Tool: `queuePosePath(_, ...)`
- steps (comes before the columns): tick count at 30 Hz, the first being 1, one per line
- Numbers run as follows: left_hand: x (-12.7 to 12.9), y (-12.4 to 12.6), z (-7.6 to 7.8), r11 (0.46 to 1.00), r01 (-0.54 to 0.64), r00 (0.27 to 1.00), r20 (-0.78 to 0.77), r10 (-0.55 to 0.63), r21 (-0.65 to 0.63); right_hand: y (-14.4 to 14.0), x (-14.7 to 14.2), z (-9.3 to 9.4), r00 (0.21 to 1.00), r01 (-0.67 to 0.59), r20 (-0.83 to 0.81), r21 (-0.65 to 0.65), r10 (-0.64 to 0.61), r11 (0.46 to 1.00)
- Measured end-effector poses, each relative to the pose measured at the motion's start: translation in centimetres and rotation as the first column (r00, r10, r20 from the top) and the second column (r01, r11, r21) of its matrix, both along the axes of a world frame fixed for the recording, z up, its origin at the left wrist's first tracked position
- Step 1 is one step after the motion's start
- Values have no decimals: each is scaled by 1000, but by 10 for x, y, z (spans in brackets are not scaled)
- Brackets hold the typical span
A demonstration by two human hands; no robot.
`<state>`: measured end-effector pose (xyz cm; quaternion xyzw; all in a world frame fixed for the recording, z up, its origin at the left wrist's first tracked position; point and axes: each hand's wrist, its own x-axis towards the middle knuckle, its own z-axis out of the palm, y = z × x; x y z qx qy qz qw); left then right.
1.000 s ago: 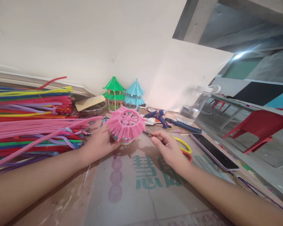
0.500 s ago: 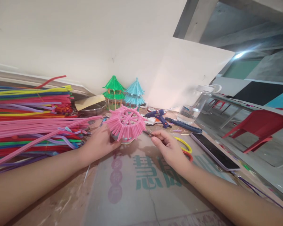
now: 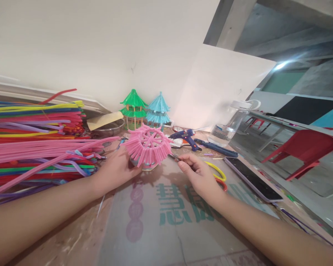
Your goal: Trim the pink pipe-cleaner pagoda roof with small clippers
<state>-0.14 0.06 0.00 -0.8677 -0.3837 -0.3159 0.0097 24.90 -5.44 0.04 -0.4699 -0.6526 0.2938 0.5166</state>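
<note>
My left hand (image 3: 115, 168) is closed around the lower side of a pink pipe-cleaner pavilion (image 3: 148, 146), whose round fringed roof has an open, spoked top. Its base shows just under the fringe; the fingertips are partly hidden behind it. On the other side, my right hand (image 3: 198, 175) pinches a slim dark metal tool (image 3: 174, 157) with its tip at the roof's right edge. Yellow and orange scissor handles (image 3: 220, 173) show just behind this hand; whether the metal tip belongs to them I cannot tell.
Bundles of coloured pipe cleaners (image 3: 39, 147) fill the left. Behind stand a green pavilion (image 3: 133, 107) and a blue one (image 3: 158, 109) beside a metal bowl (image 3: 108, 129). A glue gun (image 3: 187, 138), water bottle (image 3: 227, 123) and phone (image 3: 252, 179) are to the right. Printed cardboard (image 3: 155, 232) lies in front.
Both hands keep their hold and the pink pavilion stays almost in place. Only a very slight shift of the view shows.
</note>
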Motion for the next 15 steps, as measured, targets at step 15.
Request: queuePosePath(15, -1, 2, -5, 1000, 10, 1000, 27, -11, 15, 0, 1, -2, 1000, 15, 19, 16, -15, 1000)
